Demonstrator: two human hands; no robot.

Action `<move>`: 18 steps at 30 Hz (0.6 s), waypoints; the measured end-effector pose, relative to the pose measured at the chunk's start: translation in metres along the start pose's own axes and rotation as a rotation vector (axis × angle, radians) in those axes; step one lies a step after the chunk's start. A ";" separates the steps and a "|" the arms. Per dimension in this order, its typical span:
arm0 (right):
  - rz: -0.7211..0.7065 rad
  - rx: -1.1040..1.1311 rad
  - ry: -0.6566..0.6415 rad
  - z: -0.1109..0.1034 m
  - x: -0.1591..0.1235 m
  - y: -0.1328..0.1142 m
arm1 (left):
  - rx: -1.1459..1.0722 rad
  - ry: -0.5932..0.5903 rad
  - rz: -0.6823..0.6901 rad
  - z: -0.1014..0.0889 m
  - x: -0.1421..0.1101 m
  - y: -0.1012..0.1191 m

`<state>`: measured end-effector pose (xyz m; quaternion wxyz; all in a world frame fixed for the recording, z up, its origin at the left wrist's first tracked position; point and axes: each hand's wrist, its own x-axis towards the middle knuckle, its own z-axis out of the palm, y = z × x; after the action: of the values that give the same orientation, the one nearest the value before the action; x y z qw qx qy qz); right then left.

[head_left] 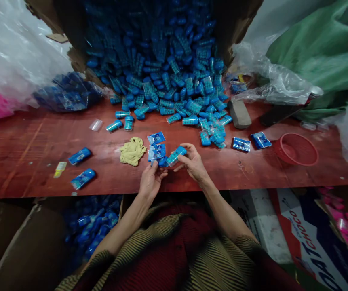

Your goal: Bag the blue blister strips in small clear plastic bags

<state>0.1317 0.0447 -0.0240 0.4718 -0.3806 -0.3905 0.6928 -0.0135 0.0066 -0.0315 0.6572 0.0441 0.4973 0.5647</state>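
Note:
Near the table's front edge, my right hand (192,163) is closed on a small clear bottle (176,156) with a blue cap and turquoise balls inside. The bottle is tilted, its cap up to the right. My left hand (153,178) pinches a blue printed label (163,162) close to the bottle's lower end; its fingers partly cover it. More blue labels (156,138) lie just beyond my left hand. A crumpled yellowish cloth or lump (133,151) sits left of them. Two bottles wrapped in blue labels (83,179) rest farther left.
A large heap of unlabelled bottles (167,81) spills from a carton at the back. To the right are a grey block (239,114), blue label stacks (241,144) and a red plastic basket (296,149). Below the table edge, blue bottles (96,226) fill a container at left.

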 end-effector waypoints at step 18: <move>-0.126 -0.068 0.127 0.014 -0.019 0.004 | -0.017 -0.052 0.203 -0.003 -0.006 0.000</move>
<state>0.1232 0.0231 -0.0186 0.5251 -0.4142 -0.4061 0.6227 -0.0151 0.0002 -0.0292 0.6098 0.1032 0.4682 0.6312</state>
